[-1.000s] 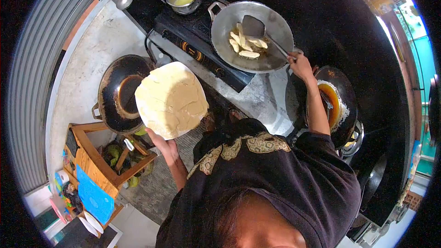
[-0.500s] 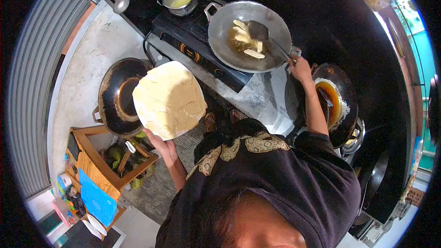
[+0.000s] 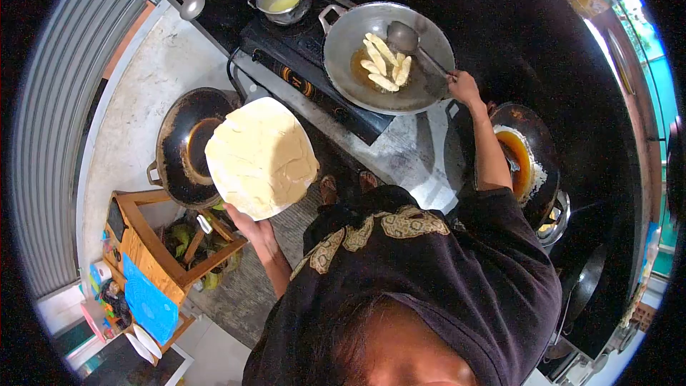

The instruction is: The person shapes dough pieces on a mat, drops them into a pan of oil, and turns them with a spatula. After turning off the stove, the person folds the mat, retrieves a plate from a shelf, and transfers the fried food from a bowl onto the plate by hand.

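Grey bench carries the stove. Left hand, grip closed under a paper-lined plate; far right, right hand grips a ladle in the wok. Hot oil could splash if stirred roughly.

Corrugated wall left; wooden shelf below.

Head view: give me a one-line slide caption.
Right hand works a ladle among frying pieces in a steel wok while the left hand holds a plate of batter.
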Demonstrator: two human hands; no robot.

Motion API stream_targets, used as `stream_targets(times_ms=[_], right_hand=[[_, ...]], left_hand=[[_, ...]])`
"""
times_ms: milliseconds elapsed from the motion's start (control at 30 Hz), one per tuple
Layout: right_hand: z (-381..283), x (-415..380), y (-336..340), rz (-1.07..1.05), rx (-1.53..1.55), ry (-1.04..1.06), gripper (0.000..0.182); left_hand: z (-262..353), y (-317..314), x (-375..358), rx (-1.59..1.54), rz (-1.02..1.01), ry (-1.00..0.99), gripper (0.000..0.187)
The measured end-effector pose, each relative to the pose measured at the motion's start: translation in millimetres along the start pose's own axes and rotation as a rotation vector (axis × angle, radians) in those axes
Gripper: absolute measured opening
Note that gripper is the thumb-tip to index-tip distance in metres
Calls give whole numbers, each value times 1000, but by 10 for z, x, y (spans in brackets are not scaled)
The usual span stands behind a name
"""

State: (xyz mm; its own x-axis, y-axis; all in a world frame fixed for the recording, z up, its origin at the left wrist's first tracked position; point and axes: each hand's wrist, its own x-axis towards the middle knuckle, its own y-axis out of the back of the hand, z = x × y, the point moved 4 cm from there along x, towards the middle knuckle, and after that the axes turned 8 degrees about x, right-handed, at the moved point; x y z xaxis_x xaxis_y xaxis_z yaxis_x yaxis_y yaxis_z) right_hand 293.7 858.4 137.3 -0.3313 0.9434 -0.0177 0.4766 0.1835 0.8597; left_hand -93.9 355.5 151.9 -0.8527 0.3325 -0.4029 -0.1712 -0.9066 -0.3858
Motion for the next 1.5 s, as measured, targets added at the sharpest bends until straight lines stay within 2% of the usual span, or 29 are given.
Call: stream_targets(times_ms=[167, 367, 467, 667, 767, 867, 967, 1067, 1200, 1433, 1500], right_hand=[[-536, -137, 38, -144, 53, -35, 33], [-535, -459, 293, -53, 57, 319, 31], [-794, -778, 624, -222, 56, 121, 29], [-527, -838, 677, -272, -12, 208, 28], [-136, -656, 533, -134, -118, 292, 28], [-173, -511, 570, -143, -102, 166, 28], [-270, -378, 615, -84, 4, 146, 29], [-347, -237, 540, 105, 3, 235, 30], [-464, -65, 352, 129, -4, 310, 32], [-769, -229, 46, 21, -86, 269, 36], [-743, -268, -51, 5, -36, 348, 38]], left_hand=[[26, -9, -137, 15, 58, -6, 63], [15, 1, -331, -6, 89, -30, 66], [-35, 59, -388, -24, 78, -48, 69], [-83, 30, -482, -23, 78, -63, 70], [-30, -139, -622, -24, 104, -57, 67], [-39, -163, -700, -12, 117, -66, 65], [-74, -202, -802, 3, 126, -63, 64], [-44, -283, -969, 10, 206, -94, 62], [-209, -39, -1016, -74, 187, -62, 60], [-247, 140, -1297, -153, 275, -71, 60], [-263, 234, -1329, -173, 314, -64, 61]])
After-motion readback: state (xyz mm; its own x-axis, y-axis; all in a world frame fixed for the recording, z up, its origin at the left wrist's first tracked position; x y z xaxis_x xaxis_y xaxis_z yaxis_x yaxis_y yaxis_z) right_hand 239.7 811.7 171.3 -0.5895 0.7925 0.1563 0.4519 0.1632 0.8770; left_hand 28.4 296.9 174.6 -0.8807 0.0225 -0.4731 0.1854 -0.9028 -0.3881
